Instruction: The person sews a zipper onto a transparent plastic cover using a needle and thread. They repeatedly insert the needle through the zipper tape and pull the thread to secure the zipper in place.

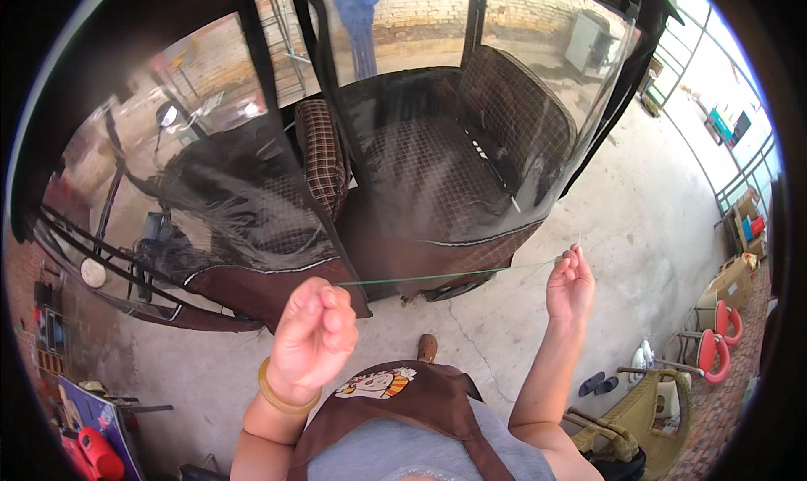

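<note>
A thin green thread [435,277] runs almost straight between my two hands, in front of a covered tricycle. My left hand [318,339], with a yellowish bangle on its wrist, pinches one end in curled fingers. At the right, my right hand [570,282] is raised and pinches the other end between thumb and fingertips. What looks like a thin needle [579,236] sticks up from those fingertips. Behind the thread hangs the vehicle's clear plastic cover [416,185] with its brown fabric lower edge [265,292]. The exact grip of the left fingertips is hidden.
Through the cover show a plaid seat back [321,159] and a wider plaid seat [520,103]. A wicker chair [649,418], dark slippers [597,384] and red-seated chairs [707,350] stand at the right. A red container [101,452] is at the lower left.
</note>
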`<state>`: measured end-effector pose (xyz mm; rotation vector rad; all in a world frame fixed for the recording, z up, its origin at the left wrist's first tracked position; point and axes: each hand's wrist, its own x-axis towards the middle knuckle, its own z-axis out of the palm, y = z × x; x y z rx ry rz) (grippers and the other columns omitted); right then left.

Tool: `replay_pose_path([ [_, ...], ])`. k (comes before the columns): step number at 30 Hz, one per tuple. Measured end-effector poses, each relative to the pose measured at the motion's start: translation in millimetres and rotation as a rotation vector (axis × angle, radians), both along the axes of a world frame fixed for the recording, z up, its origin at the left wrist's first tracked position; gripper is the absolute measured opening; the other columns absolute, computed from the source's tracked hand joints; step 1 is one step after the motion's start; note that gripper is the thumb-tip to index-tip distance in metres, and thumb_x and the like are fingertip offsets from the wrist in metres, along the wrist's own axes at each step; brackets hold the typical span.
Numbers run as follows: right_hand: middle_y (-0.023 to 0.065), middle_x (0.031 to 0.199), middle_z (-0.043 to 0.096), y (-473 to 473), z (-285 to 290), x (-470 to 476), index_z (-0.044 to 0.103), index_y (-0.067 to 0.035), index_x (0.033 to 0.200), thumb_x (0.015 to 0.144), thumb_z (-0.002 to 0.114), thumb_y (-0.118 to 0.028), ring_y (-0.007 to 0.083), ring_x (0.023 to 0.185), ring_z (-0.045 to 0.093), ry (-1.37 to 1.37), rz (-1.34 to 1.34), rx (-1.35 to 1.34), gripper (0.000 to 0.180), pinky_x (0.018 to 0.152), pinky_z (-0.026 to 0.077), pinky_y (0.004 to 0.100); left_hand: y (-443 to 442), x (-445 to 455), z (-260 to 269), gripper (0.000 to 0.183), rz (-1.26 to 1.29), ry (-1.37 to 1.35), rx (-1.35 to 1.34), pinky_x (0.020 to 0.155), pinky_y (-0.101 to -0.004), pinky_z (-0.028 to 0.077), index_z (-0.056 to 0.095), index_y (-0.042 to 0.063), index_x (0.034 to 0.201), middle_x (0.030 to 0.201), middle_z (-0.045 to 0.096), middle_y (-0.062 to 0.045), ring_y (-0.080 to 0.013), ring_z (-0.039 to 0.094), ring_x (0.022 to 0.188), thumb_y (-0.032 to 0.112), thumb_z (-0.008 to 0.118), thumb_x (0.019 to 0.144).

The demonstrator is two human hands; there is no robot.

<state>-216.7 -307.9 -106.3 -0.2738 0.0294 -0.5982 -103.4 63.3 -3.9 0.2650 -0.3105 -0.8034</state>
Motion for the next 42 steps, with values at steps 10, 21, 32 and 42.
replay_pose_path([
  [10, 0.0023, 0.074, 0.050, 78, -8, 16, 0.056, 0.004, 0.103, 0.101, 0.051, -0.005, 0.0082, 0.060, 0.044, 0.221, 0.045, -0.009, 0.011, 0.071, 0.057, 0.0210, 91, -8, 1, 0.014, 0.263, -0.049, -0.098, 0.060, -0.0237, 0.039, 0.061, 0.007, 0.109, 0.093, 0.056, -0.001, -0.0092, 0.046, 0.072, 0.017, 0.054, 0.102],
  [21, -0.0023, 0.076, 0.051, 196, 42, 39, 0.059, -0.003, 0.105, 0.099, 0.056, -0.010, 0.0031, 0.061, 0.045, 0.337, 0.024, -0.561, 0.010, 0.063, 0.058, 0.0244, 148, -7, -38, 0.028, 1.279, -0.766, 1.158, 0.051, -0.0180, 0.041, 0.060, 0.000, 0.120, 0.104, 0.064, -0.006, -0.0007, 0.048, 0.058, 0.007, 0.065, 0.093],
  [32, -0.0012, 0.072, 0.050, 271, 91, 65, 0.058, -0.003, 0.102, 0.100, 0.054, -0.011, 0.0041, 0.059, 0.045, 0.115, 0.108, -0.573, 0.009, 0.065, 0.060, 0.0294, 143, -31, -65, 0.013, 0.117, -0.478, 0.519, 0.064, -0.0249, 0.051, 0.063, 0.001, 0.106, 0.097, 0.068, -0.007, -0.0115, 0.064, 0.073, 0.006, 0.064, 0.094],
  [42, -0.0004, 0.072, 0.051, 302, 97, 56, 0.058, 0.000, 0.103, 0.101, 0.052, -0.010, 0.0037, 0.061, 0.045, 0.029, 0.246, -0.642, 0.012, 0.071, 0.059, 0.0268, 125, -23, -63, 0.038, -0.081, -0.616, 0.653, 0.080, -0.0288, 0.054, 0.050, 0.003, 0.132, 0.119, 0.063, -0.012, -0.0144, 0.066, 0.092, 0.008, 0.062, 0.096],
])
